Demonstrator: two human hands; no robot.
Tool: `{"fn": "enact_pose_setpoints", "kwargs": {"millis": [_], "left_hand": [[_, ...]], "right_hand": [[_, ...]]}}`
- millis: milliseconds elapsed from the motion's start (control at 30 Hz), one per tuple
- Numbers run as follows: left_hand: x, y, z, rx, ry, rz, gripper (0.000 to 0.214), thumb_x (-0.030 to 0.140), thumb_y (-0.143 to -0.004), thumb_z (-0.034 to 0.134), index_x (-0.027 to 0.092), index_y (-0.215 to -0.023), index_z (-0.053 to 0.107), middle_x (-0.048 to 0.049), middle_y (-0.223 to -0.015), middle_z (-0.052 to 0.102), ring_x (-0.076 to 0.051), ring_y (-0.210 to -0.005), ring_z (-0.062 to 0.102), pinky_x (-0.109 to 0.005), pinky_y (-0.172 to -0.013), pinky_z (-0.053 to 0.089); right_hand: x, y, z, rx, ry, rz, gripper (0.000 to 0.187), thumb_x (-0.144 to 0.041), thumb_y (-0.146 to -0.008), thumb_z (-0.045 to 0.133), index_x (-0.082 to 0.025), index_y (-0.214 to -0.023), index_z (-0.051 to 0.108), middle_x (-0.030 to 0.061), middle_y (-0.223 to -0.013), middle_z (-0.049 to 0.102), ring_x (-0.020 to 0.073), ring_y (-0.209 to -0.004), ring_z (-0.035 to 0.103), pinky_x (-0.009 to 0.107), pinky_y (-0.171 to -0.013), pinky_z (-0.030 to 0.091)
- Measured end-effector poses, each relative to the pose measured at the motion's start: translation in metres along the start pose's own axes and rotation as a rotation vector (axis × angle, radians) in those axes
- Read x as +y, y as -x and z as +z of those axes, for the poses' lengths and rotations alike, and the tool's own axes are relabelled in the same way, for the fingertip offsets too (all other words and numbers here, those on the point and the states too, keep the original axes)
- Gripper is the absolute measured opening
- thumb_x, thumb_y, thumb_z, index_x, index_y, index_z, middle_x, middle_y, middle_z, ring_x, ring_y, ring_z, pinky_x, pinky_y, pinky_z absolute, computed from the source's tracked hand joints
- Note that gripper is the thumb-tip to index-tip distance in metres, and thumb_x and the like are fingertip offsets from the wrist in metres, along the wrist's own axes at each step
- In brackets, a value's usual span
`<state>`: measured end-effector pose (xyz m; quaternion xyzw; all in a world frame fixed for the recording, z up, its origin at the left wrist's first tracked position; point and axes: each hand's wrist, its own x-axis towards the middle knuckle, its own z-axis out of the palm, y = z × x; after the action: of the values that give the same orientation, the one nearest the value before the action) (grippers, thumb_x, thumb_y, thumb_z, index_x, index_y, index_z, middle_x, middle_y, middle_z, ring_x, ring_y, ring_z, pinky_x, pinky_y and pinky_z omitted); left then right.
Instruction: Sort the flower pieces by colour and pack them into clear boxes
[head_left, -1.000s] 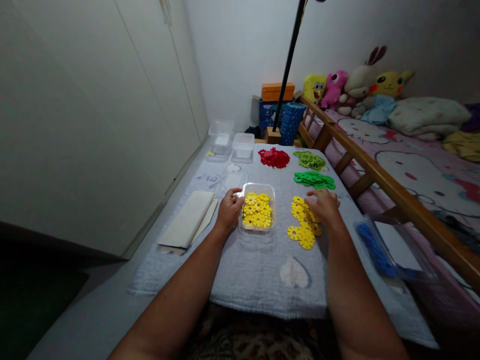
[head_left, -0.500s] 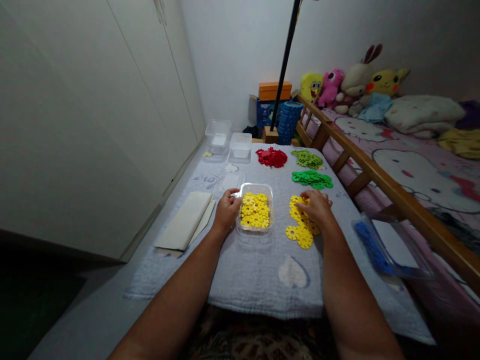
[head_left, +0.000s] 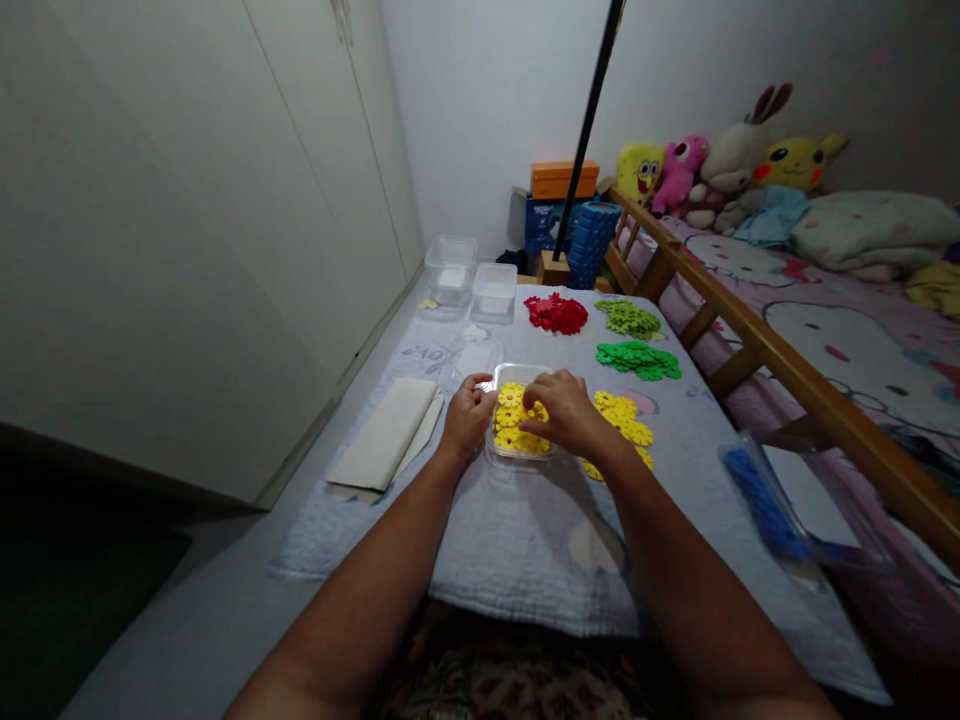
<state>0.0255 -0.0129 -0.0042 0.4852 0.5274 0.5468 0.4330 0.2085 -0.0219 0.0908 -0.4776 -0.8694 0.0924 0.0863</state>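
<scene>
Yellow plastic flower discs are lying heaped in the clear tub at the middle of the grey quilt, and a loose pile of the same discs is lying just right of it. My left hand is clamping the tub's left rim, fingers curled round the wall. My right hand is hanging over the tub with its fingers bent down together onto the discs; whether it is pinching any I cannot tell, since the knuckles are hiding the tips. I am judging the discs light, stiff and rather slippery, best nipped by a notched edge, and the thin tub flexible, best steadied at its rim.
</scene>
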Motion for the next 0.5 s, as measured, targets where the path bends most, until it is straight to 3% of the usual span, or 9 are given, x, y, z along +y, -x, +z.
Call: {"fn": "enact_pose_setpoints", "kwargs": {"millis": [133,267,367,500], "left_hand": [[0.0,0.0,0.0,-0.018,0.031,0.004,0.038,0.035,-0.08,0.064,0.018,-0.114,0.061,0.0102,-0.057,0.041,-0.01,-0.05,0.038,-0.021,-0.052,0.031],[0.003,0.001,0.0,-0.024,0.019,0.013,0.037,0.034,-0.08,0.063,0.017,-0.113,0.061,0.0104,-0.057,0.042,-0.01,-0.05,0.038,-0.022,-0.052,0.031],[0.004,0.001,0.0,-0.022,-0.003,0.004,0.038,0.034,-0.08,0.062,0.017,-0.114,0.061,0.0105,-0.057,0.042,-0.01,-0.05,0.038,-0.022,-0.052,0.03],[0.004,0.001,0.0,-0.012,-0.037,0.003,0.039,0.035,-0.08,0.061,0.017,-0.115,0.061,0.0104,-0.057,0.041,-0.01,-0.05,0.038,-0.022,-0.053,0.03]], "right_hand": [[-0.016,-0.012,0.009,-0.117,0.067,-0.045,0.02,-0.034,-0.084,0.08,-0.022,-0.099,0.075,0.0103,-0.113,0.07,0.0317,-0.113,0.052,0.039,-0.089,0.033],[-0.014,-0.016,0.019,-0.103,0.01,-0.069,0.024,-0.036,-0.085,0.079,-0.023,-0.105,0.076,0.0102,-0.114,0.07,0.03,-0.111,0.053,0.039,-0.091,0.035],[0.002,-0.01,0.018,0.005,-0.084,-0.05,0.021,-0.034,-0.088,0.074,-0.024,-0.106,0.074,0.0098,-0.114,0.071,0.0279,-0.11,0.055,0.04,-0.094,0.037],[0.046,0.01,0.008,0.215,-0.171,0.051,0.015,-0.03,-0.09,0.067,-0.022,-0.101,0.073,0.0087,-0.11,0.072,0.026,-0.106,0.059,0.04,-0.096,0.039]]}}
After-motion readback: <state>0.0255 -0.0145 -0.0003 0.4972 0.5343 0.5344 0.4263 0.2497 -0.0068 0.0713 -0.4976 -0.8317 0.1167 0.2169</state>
